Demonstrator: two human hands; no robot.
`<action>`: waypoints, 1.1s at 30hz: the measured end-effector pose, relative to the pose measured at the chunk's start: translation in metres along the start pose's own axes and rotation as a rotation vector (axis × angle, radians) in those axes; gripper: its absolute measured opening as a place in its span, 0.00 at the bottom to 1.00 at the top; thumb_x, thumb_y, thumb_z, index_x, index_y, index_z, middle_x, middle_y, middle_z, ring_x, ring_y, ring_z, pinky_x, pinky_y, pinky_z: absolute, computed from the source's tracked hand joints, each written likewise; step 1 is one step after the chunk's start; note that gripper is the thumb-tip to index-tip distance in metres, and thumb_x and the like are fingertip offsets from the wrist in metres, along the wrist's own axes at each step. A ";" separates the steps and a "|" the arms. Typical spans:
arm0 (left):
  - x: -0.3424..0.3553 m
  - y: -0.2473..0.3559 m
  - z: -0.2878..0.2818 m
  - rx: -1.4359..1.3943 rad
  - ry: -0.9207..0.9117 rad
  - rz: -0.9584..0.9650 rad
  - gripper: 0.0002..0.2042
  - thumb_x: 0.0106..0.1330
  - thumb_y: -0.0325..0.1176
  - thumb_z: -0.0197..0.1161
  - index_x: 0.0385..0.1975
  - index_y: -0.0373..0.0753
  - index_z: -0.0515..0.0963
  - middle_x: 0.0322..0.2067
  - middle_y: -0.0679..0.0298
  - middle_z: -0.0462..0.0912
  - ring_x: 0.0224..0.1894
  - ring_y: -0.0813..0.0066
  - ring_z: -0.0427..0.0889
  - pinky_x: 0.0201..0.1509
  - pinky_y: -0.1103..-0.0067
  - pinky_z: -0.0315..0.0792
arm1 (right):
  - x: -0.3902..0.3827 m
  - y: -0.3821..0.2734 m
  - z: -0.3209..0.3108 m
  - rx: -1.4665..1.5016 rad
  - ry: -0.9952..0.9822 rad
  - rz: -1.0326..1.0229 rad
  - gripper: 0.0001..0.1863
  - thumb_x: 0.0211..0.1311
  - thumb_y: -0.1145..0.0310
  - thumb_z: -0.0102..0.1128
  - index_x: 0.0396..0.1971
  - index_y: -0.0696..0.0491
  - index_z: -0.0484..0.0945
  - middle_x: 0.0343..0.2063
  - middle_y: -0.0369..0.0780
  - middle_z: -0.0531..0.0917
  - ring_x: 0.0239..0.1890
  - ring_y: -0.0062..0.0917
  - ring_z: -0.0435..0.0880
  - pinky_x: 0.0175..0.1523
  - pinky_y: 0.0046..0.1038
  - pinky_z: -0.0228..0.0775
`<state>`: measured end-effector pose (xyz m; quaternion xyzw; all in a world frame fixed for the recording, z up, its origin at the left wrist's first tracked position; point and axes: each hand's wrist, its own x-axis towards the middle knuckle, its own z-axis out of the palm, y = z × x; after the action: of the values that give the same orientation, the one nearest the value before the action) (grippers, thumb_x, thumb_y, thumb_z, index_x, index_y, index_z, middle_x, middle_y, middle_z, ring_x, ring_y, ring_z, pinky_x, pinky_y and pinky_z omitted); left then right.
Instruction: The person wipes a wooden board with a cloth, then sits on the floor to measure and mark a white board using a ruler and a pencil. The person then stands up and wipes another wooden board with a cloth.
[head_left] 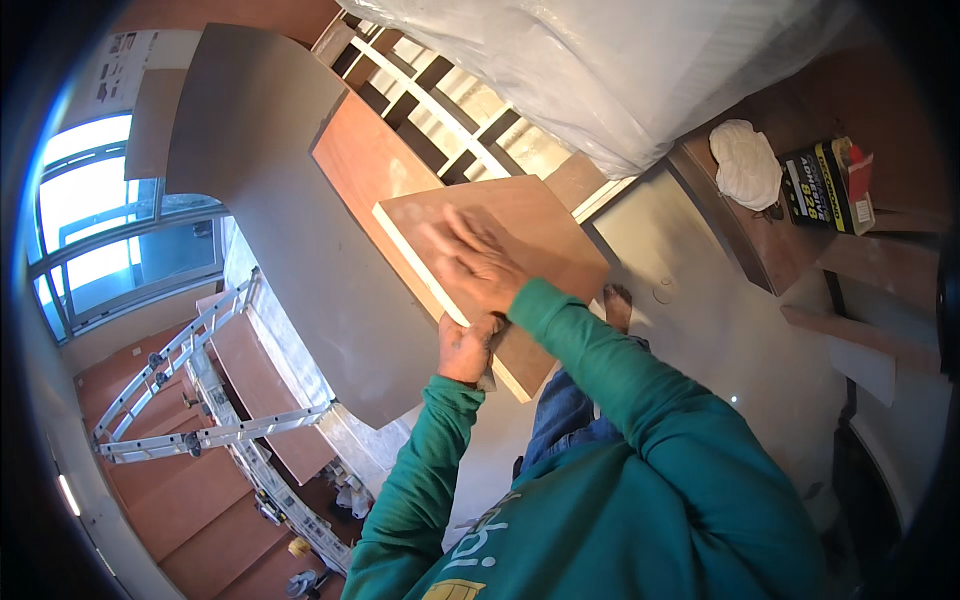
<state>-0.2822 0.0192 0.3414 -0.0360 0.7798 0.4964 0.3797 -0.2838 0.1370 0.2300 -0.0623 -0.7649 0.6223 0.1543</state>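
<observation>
A reddish-brown wooden panel (pixel 545 225) with a pale cut edge is tilted in front of me. My left hand (pixel 468 348) is closed around its near left edge, and the fingers underneath are partly hidden. Across the panel's upper face lies my right hand (pixel 477 262), its fingers stretched out and a little blurred by motion. Nothing shows in that hand. Beyond and to the left is a longer wooden board (pixel 375 155), beside a large grey-brown sheet (pixel 275 220).
An aluminium folding ladder (pixel 215 432) stands at the left. A slatted frame (pixel 425 90) and plastic sheeting (pixel 590 70) fill the far side. On a brown ledge at right sit a white cloth (pixel 745 165) and a black-and-yellow tin (pixel 828 185). My bare foot (pixel 618 308) is beside the panel.
</observation>
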 end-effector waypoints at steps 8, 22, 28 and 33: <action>0.001 0.014 0.020 -0.211 0.127 0.010 0.15 0.58 0.26 0.64 0.44 0.26 0.80 0.30 0.61 0.82 0.28 0.73 0.78 0.30 0.77 0.73 | -0.283 0.171 -0.147 -0.716 -0.402 1.682 0.24 0.63 0.59 0.64 0.58 0.52 0.83 0.62 0.50 0.81 0.66 0.46 0.79 0.70 0.47 0.70; -0.133 0.081 -0.065 -0.102 0.030 -0.010 0.17 0.59 0.31 0.61 0.40 0.22 0.85 0.38 0.48 0.89 0.43 0.62 0.86 0.52 0.71 0.80 | -0.086 -0.056 -0.017 -0.175 -0.202 0.031 0.36 0.82 0.45 0.34 0.80 0.49 0.53 0.80 0.50 0.52 0.83 0.42 0.45 0.82 0.46 0.37; -0.309 0.098 -0.145 -0.369 0.356 0.010 0.29 0.53 0.29 0.59 0.58 0.22 0.74 0.47 0.45 0.85 0.48 0.53 0.87 0.58 0.63 0.81 | -0.171 0.068 -0.012 -0.192 -0.403 0.505 0.36 0.77 0.43 0.35 0.76 0.50 0.58 0.75 0.50 0.60 0.78 0.43 0.54 0.79 0.44 0.46; -0.420 0.049 -0.199 -0.478 0.613 -0.005 0.28 0.54 0.29 0.58 0.58 0.26 0.73 0.45 0.51 0.84 0.46 0.56 0.86 0.55 0.66 0.81 | -0.320 0.167 -0.127 -0.849 -0.419 1.368 0.28 0.63 0.55 0.61 0.56 0.59 0.82 0.54 0.55 0.85 0.59 0.46 0.84 0.64 0.40 0.77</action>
<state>-0.1166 -0.2503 0.6851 -0.2719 0.7193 0.6296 0.1111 0.0425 0.1998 0.0394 -0.4494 -0.7407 0.2360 -0.4401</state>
